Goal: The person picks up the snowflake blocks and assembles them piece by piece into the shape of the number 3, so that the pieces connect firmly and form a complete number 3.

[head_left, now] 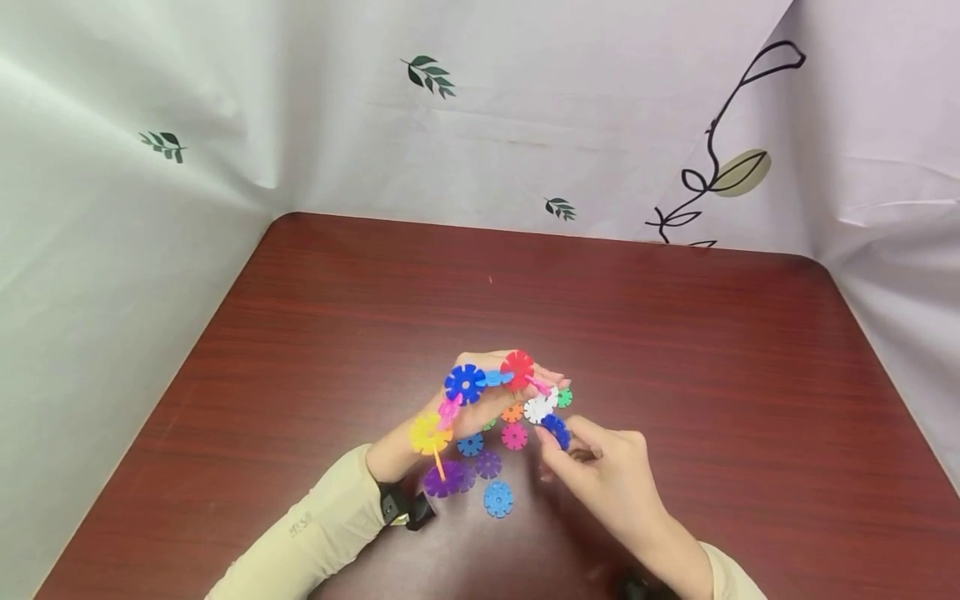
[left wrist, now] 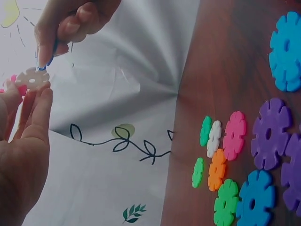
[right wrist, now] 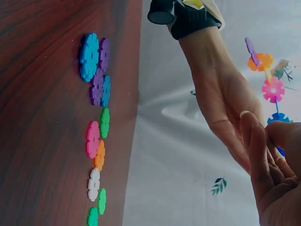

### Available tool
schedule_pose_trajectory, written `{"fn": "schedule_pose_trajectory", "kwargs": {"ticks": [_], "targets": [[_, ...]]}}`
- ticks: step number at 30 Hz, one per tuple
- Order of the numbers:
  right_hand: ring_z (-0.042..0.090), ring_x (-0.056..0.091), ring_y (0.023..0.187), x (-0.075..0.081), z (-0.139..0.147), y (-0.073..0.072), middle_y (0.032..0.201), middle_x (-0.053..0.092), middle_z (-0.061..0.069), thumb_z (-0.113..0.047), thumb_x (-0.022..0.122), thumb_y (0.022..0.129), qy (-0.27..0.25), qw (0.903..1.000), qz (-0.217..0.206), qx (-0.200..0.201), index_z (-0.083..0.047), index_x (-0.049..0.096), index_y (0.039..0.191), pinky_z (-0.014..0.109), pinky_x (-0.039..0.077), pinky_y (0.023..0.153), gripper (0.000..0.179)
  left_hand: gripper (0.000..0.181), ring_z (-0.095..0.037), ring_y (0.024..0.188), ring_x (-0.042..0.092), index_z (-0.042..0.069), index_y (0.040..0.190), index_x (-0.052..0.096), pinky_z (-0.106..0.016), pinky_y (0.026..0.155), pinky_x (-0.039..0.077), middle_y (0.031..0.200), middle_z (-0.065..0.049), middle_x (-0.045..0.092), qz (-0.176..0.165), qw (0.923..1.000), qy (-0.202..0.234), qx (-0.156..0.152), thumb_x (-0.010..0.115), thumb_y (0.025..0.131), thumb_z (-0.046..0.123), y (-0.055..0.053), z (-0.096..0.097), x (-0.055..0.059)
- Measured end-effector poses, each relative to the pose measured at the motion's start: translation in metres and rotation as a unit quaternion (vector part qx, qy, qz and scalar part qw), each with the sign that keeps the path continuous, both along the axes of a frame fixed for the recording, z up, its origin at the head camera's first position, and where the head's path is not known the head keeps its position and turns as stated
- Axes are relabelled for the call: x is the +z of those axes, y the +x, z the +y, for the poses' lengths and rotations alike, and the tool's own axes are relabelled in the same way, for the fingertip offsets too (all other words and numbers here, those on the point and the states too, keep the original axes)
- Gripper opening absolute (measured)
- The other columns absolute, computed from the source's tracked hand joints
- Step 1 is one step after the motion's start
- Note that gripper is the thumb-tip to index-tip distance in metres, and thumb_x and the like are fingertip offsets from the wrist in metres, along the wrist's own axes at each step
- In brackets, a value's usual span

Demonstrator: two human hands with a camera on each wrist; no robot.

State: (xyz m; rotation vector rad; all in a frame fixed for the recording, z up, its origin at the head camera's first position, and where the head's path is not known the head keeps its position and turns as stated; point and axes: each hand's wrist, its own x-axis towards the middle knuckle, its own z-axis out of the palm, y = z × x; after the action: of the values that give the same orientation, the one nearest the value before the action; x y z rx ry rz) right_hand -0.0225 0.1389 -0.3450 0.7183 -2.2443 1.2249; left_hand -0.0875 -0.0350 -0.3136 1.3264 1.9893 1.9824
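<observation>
A chain of notched plastic snowflake discs hangs in an arc over the table. It runs from a purple disc (head_left: 444, 480) through a yellow disc (head_left: 430, 434), a dark blue disc (head_left: 465, 384) and a red disc (head_left: 517, 369) to a white disc (head_left: 538, 409). My left hand (head_left: 483, 408) is beneath the arc; its fingertips pinch the chain by the pink disc (left wrist: 22, 89) beside the white one. Between thumb and fingers, my right hand (head_left: 618, 467) pinches another dark blue disc (head_left: 556, 432), its edge at the white disc's rim. How deeply they interlock cannot be made out.
Several loose discs lie on the dark red wooden table (head_left: 337, 308) below the hands, among them a light blue disc (head_left: 498, 500), a pink disc (head_left: 514, 436), an orange disc (left wrist: 217, 170) and a green disc (right wrist: 104, 122). White patterned cloth (head_left: 487, 125) surrounds the table's back and sides.
</observation>
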Motion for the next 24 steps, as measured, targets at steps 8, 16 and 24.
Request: {"fn": "schedule_pose_trajectory", "kwargs": {"ticks": [8,16,24], "targets": [[0.005,0.063,0.047,0.004,0.001,0.000,0.050,0.062,-0.005,-0.012,0.067,0.085,-0.027,0.9992,-0.026,0.010,-0.013,0.055,0.064,0.008,0.040,0.040,0.024,0.027,-0.034,0.102,0.062,-0.020,0.105,0.058,-0.033,0.088,0.050,0.105,-0.031,0.062,0.000,0.9995,-0.033,0.001,0.062,0.081,-0.012,0.001,0.003,0.002],[0.005,0.062,0.046,0.000,0.000,-0.001,0.049,0.062,-0.003,0.012,0.072,0.066,-0.022,0.9997,-0.006,0.008,-0.015,0.045,0.058,0.007,0.038,0.039,0.039,0.028,-0.027,0.100,0.064,-0.016,0.105,0.062,-0.027,0.085,0.051,0.103,-0.025,0.065,0.018,0.9974,-0.062,0.032,0.065,0.078,-0.012,0.002,0.005,0.003],[0.002,0.059,0.042,0.002,-0.003,0.002,0.049,0.063,-0.003,0.013,0.071,0.069,-0.065,0.9969,-0.035,-0.026,-0.011,0.057,0.061,0.012,0.045,0.040,0.029,0.028,-0.029,0.099,0.064,-0.017,0.104,0.062,-0.028,0.084,0.053,0.102,-0.026,0.065,-0.013,0.9970,-0.067,0.036,0.065,0.077,-0.013,0.006,0.012,0.002]]}}
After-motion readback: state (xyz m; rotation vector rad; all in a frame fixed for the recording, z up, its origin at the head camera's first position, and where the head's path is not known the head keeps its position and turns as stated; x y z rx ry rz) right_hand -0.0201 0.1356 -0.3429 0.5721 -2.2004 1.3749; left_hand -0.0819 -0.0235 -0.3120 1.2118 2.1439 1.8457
